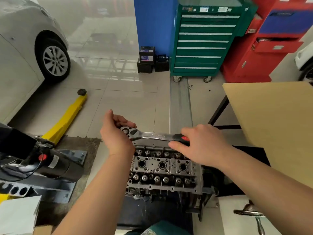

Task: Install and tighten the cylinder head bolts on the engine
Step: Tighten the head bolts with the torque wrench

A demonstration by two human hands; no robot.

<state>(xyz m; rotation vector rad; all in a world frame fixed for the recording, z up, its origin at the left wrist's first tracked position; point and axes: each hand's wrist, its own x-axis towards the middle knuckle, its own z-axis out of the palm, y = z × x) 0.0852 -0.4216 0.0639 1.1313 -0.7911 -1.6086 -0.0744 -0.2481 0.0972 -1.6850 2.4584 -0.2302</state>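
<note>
Forearms reach in bare from the near edge, both angled toward the middle of the scene. Between them sits the engine (165,168), its cylinder head facing up, with three round wells down the centre and rows of valve springs along its near and far sides. Just beyond its far edge the ratchet wrench (149,134) lies level, running left to right above the head. The left hand (116,133) is bent at the wrist, fingers curled round the wrench's round head from the far side, thumb raised. The right hand (201,143) lies palm down over the red and black handle, fingers wrapped across it and thumb stretched along the near side. Whether a bolt sits under the wrench cannot be told. Farther left a yellow lift arm (67,117) rests on the tiled floor beside a grey car (25,48); far right stand a green tool cabinet (203,41) and a red cabinet (264,53).
</note>
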